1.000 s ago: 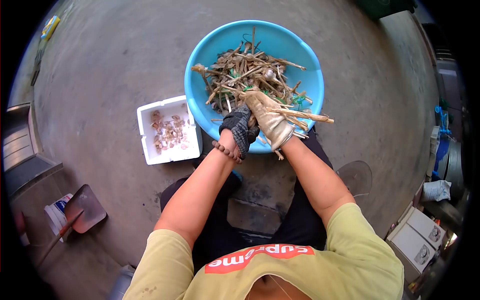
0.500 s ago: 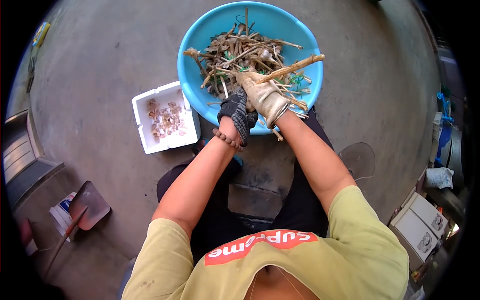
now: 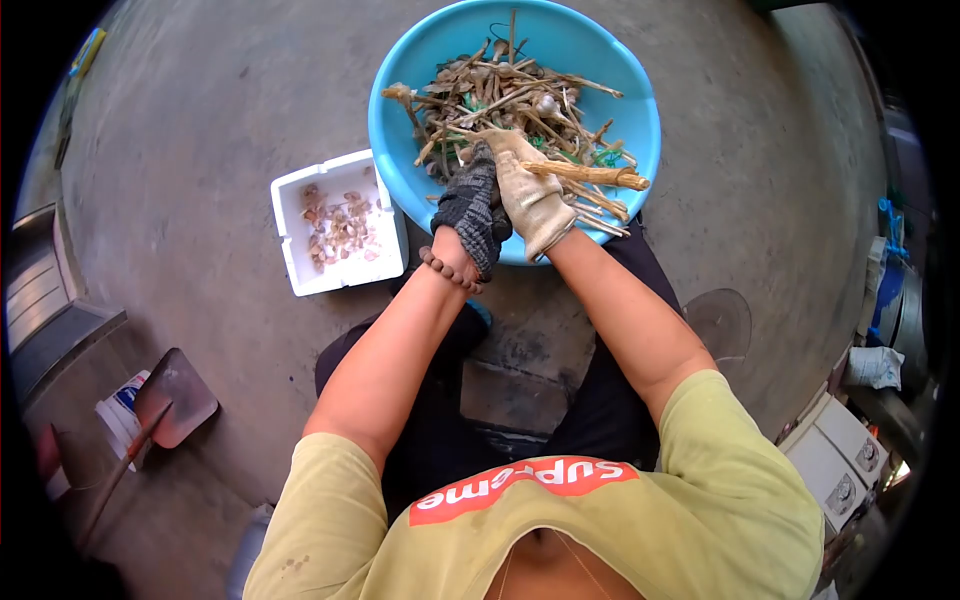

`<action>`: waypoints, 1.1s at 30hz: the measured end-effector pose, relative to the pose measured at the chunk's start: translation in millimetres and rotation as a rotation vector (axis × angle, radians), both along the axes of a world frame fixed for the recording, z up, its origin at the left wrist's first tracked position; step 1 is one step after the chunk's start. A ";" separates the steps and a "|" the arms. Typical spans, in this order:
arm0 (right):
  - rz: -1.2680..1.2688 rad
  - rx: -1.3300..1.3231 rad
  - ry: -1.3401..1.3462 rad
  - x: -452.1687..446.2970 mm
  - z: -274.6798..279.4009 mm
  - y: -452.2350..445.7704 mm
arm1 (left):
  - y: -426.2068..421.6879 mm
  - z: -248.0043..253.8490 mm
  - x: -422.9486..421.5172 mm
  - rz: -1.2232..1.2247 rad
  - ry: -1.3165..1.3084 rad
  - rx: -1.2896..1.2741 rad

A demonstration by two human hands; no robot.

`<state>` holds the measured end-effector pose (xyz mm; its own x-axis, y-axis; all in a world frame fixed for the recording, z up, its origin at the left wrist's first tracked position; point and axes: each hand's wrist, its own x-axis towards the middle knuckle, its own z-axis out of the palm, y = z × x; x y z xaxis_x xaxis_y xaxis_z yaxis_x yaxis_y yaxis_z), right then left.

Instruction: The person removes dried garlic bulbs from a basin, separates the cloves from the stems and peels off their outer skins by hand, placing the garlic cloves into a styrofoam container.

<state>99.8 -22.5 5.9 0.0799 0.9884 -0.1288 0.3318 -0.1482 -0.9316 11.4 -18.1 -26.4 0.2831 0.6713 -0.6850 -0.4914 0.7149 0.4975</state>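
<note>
A light blue plastic basin (image 3: 640, 110) holds a heap of dried garlic with stalks (image 3: 500, 85), some pale bulbs showing. My left hand (image 3: 470, 205), in a dark grey knitted glove, is closed over the near side of the basin; whatever its fingers grip is hidden. Pressed against it is my right hand (image 3: 525, 195), in a cream work glove, closed around a thick dry garlic stalk (image 3: 590, 175). That stalk sticks out to the right, above several thinner stalks. The bulb end cannot be seen between the gloves.
Left of the basin, a white foam box (image 3: 285, 235) holds loose garlic cloves (image 3: 345, 225). A shovel (image 3: 180, 395) leans by a white bucket (image 3: 120, 420) at lower left. White boxes (image 3: 825, 450) stand along the right side. A round disc (image 3: 718, 322) lies on the concrete floor.
The garlic stalk in my right hand has swung from pointing up and right to nearly level. Both hands remain together, and the whole view has shifted slightly.
</note>
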 end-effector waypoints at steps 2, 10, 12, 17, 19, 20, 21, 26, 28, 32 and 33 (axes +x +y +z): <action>0.013 0.000 0.066 0.8 3.4 0.3 | -3.8 34.0 -7.3 -0.307 0.557 0.524; -0.160 -0.286 0.646 -5.5 9.5 0.1 | -0.3 63.6 -0.5 -0.959 1.175 0.805; -0.192 -0.337 0.685 -5.2 11.7 1.5 | -3.0 54.8 -0.8 -0.917 1.215 0.881; -0.122 -0.354 0.771 1.0 6.5 2.9 | -8.8 30.3 -0.9 -0.825 1.310 1.054; 0.324 0.269 -0.222 20.5 11.0 1.3 | -11.9 36.0 0.2 -0.838 1.339 1.215; 0.219 -0.082 0.303 18.3 16.4 3.8 | -12.7 37.5 0.8 -0.775 1.303 1.220; 0.219 -0.084 0.302 19.3 13.1 3.5 | -12.4 35.4 0.4 -0.775 1.301 1.218; 0.395 0.157 -0.219 31.6 -0.3 5.5 | -7.6 49.8 -6.4 -0.862 1.138 1.280; 0.313 -0.042 0.127 32.7 -5.6 5.2 | -12.3 28.7 -10.5 -0.675 0.977 1.372; 0.009 -0.462 0.736 30.6 -0.5 10.0 | -12.3 66.7 0.6 -0.141 -0.123 0.022; 0.005 -0.454 0.737 29.1 2.3 10.6 | -10.2 64.7 -0.3 -0.148 -0.123 0.027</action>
